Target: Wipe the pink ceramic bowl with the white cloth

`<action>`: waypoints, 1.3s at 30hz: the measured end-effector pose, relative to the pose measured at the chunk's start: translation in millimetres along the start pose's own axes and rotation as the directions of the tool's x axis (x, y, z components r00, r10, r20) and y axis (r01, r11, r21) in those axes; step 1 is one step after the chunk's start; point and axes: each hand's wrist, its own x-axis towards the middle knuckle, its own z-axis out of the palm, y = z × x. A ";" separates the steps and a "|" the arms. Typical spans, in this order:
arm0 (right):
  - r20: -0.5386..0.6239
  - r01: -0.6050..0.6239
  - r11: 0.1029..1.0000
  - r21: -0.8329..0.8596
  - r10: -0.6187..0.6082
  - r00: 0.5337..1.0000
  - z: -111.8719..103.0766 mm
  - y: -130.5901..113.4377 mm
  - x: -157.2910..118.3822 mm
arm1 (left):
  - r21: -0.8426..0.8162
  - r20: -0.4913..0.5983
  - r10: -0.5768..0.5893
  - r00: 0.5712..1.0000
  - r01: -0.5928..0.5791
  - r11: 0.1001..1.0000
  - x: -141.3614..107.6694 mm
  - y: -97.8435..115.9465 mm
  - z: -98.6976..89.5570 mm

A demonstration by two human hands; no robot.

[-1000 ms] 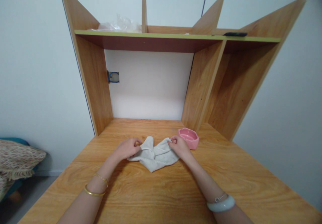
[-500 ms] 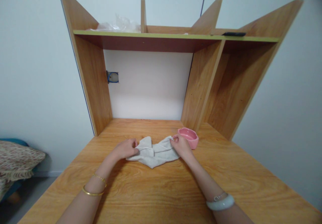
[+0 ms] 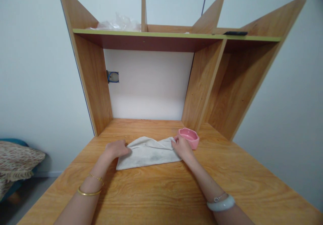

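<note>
A pale grey cloth (image 3: 148, 155) is stretched sideways between my two hands, low over the wooden desk. Its lower edge runs fairly straight, while the upper part is folded over in loose creases, and a darker smudge shows near its middle. My left hand (image 3: 118, 149) is closed on the cloth's left end. At the other end, my right hand (image 3: 182, 147) pinches the upper right corner. Right behind that hand stands a pink bowl (image 3: 190, 138) with an angular rim, partly covered by the fingers.
A wooden shelf unit (image 3: 161, 34) rises from the back of the desk (image 3: 161, 191). Its upper board carries a clear plastic bag (image 3: 118, 23) and a flat black object (image 3: 235, 33). An uncovered wall box (image 3: 113, 77) is at the back left. Patterned fabric (image 3: 19, 164) lies at far left.
My left hand has moved left, pulling the cloth wider. The cloth's bunched lower point has flattened into a straighter edge. My right hand and the bowl stay about where they were.
</note>
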 end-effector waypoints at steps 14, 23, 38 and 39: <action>-0.011 0.021 1.000 -0.020 -0.021 1.000 5.9 3.2 -0.1 | -0.081 -0.298 0.461 0.836 -0.504 0.860 6.9 17.2 21.9; -0.025 0.012 1.000 -0.012 -0.013 1.000 5.8 2.9 0.3 | -0.063 -0.350 0.581 0.735 -0.637 0.768 4.7 27.6 32.4; -0.027 -0.005 1.000 -0.010 0.005 1.000 4.2 3.3 0.1 | 0.040 -0.462 0.564 0.684 -0.619 0.784 1.1 17.8 8.9; -0.028 -0.010 1.000 -0.014 0.010 1.000 4.2 3.3 0.3 | 0.044 -0.456 0.567 0.686 -0.619 0.784 0.7 18.0 8.0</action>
